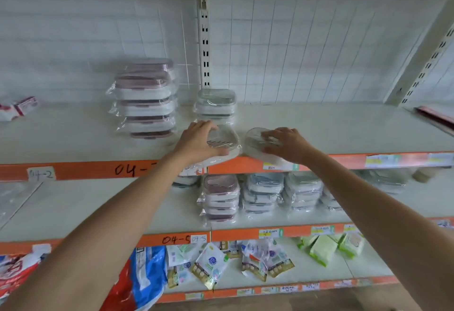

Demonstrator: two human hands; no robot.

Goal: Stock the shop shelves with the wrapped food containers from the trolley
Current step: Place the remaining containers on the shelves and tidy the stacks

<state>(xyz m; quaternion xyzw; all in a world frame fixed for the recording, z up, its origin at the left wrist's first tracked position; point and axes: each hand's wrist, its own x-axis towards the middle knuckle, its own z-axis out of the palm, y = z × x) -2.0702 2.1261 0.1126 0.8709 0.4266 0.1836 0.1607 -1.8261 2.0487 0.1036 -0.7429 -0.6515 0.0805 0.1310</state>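
My left hand point(199, 142) grips a clear-lidded wrapped food container point(224, 142) at the front edge of the upper shelf point(344, 126). Beside it, my right hand point(286, 145) holds a second wrapped container point(255, 143), tilted on the same edge. Directly behind them stands a short stack of grey-lidded containers point(216, 104). To its left rises a taller stack of pink-lidded containers point(146, 98). The trolley is out of view.
The shelf below point(98, 207) carries several stacks of wrapped containers point(260, 195). Snack packets point(211, 265) and green packs point(324, 249) lie on the lowest shelf. A slotted upright point(205, 48) divides the wire back panel. Small packets point(18, 108) lie far left.
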